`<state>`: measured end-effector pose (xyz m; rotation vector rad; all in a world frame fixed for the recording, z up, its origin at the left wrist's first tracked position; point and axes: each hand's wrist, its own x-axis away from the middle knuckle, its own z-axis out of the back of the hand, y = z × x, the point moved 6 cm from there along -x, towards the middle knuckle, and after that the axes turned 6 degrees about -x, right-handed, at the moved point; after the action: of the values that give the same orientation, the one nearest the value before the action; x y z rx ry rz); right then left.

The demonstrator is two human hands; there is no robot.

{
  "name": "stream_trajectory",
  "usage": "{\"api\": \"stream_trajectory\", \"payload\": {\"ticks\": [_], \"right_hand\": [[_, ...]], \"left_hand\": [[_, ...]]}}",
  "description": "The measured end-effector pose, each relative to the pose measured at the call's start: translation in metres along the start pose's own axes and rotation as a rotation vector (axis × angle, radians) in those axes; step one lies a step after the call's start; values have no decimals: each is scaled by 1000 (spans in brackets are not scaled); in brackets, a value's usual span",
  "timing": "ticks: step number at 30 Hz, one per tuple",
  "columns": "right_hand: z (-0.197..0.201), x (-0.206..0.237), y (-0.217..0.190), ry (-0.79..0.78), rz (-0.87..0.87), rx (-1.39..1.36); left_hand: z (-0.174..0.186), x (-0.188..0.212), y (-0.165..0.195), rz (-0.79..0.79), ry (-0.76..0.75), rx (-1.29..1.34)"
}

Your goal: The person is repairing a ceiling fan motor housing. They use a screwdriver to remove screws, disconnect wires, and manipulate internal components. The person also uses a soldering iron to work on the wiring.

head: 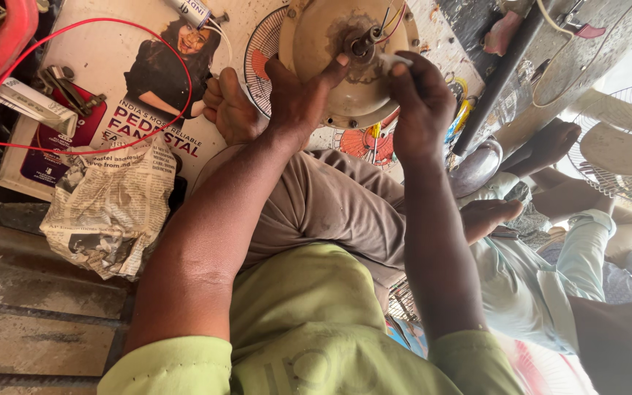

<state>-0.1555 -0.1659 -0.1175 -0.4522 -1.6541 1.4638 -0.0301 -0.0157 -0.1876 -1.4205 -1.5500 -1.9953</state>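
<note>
1. My left hand (pixel 298 99) grips the round, cream-coloured metal fan motor housing (pixel 345 51) from below, palm against its dull, smudged shell; my thumb reaches up beside the centre and the other fingers wrap round the far side, pressed close to the metal.
2. My right hand (pixel 422 102) is closed in a loose fist, fingers pinched together on a slim pale tool (pixel 393 61) whose tip points at the housing's greasy dark hub.
3. From that hub stands a short steel shaft (pixel 366 40), with thin yellow, red and dark wires (pixel 390 16) curling out beside it.
4. The housing rests above my knee, over my creased grey-brown trousers (pixel 330 205), close against my chest side.
5. Behind it lies a white wire fan guard (pixel 261 55) with fine radial spokes.
6. To my left sit a crumpled newspaper bundle (pixel 111 205), a glossy printed fan carton (pixel 122 88) and a looping thin red wire (pixel 89 25).
7. On my right another person's hand (pixel 488 216) rests open above a pale sleeve.
</note>
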Motion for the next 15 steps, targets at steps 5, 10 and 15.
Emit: {"api": "stream_trajectory", "payload": {"ticks": [5,10,15], "right_hand": [[30,11,12,-11,-140,-540],[58,27,21,14,-231,-754],[82,37,33,121,-247,-730]], "left_hand": [[-1,-5,-4,-50,-6,30],[0,-9,-9,-30,14,-11],[4,-10,-8,-81,47,-124]]}}
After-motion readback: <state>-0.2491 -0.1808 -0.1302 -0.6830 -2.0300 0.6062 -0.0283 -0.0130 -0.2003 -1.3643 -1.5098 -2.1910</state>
